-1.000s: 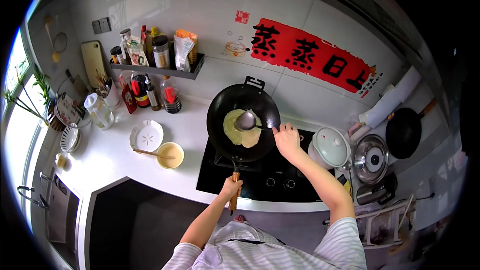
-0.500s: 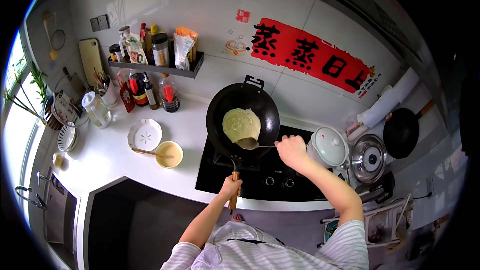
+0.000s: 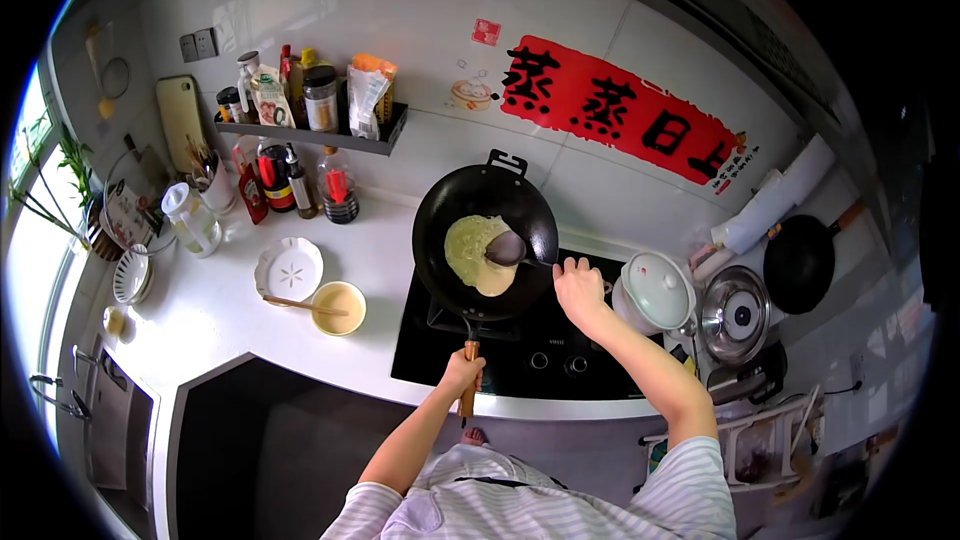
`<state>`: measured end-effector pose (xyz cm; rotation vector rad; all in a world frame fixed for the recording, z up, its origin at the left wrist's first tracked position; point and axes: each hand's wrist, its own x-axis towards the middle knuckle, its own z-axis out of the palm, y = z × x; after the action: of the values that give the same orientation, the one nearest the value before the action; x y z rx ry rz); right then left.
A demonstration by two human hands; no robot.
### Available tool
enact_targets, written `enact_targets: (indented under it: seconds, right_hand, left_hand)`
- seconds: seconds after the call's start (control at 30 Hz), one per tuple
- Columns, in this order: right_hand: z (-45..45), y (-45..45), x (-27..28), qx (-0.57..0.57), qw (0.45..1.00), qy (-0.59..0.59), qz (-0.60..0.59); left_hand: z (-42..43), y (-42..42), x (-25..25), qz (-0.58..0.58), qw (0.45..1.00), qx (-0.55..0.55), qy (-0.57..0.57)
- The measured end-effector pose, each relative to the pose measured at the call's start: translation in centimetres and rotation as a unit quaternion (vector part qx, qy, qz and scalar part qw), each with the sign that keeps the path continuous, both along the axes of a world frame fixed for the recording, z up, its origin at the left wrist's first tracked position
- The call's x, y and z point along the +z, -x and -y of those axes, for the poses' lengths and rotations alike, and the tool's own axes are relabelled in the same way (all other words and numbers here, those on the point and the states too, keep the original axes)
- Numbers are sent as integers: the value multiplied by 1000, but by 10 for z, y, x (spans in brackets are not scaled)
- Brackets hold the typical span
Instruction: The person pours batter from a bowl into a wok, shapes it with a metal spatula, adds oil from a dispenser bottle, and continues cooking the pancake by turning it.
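One patch of batter (image 3: 466,252) in the wok (image 3: 432,215), lying over the middle of its floor, with a tongue toward the front rim. Left part yellower, front tongue paler. My reading: poured and partly spread, setting unevenly. Not yet done: outline ragged, no browning visible; underside hidden, so cannot tell how cooked.

Ladle (image 3: 506,248) over the patch's right edge. Right hand (image 3: 580,292) by the wok's right rim, fingers closed narrowly on the ladle handle. Left hand (image 3: 462,372) wrapped round the wooden handle (image 3: 468,406) at the stove's front edge — thumb and fingers curled, no gap seen.

Wok over the left side of the stove (image 3: 505,380). White pot (image 3: 655,292) at the stove's right edge; steel lid (image 3: 716,326) beyond it.

On the counter (image 3: 300,345), left of the stove: yellow bowl (image 3: 341,333) near the front edge, pale mix remaining inside — supply not used up. Wooden stick (image 3: 298,303) laid across its rim. Scalloped plate (image 3: 303,254) just behind.
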<state>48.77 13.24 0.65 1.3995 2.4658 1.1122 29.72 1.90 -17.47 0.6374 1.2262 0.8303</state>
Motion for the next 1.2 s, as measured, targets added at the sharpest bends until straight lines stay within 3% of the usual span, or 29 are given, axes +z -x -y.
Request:
enact_targets:
  seconds: [0.4,0.5,0.6,0.77,0.9,1.0,1.2]
  right_hand:
    - [46,13,53,-6,984,172,53]
    - [35,19,67,61,991,119,20]
    - [12,33,76,92,990,92,52]
    - [-12,67,73,80,969,10,234]
    - [-21,79,69,117,950,47,287]
    - [-21,80,72,162,960,28,228]
    - [-22,92,72,156,947,-56,275]
  left_hand:
    - [0,0,1,-4,1000,9,-10]
    - [2,0,4,2,1000,16,-5]
    - [8,1,15,-64,998,12,-4]
    - [15,-4,14,-50,994,67,77]
    - [14,-8,14,-85,992,60,72]
    - [15,-10,16,-146,986,67,50]
    - [21,-6,19,-183,981,62,7]
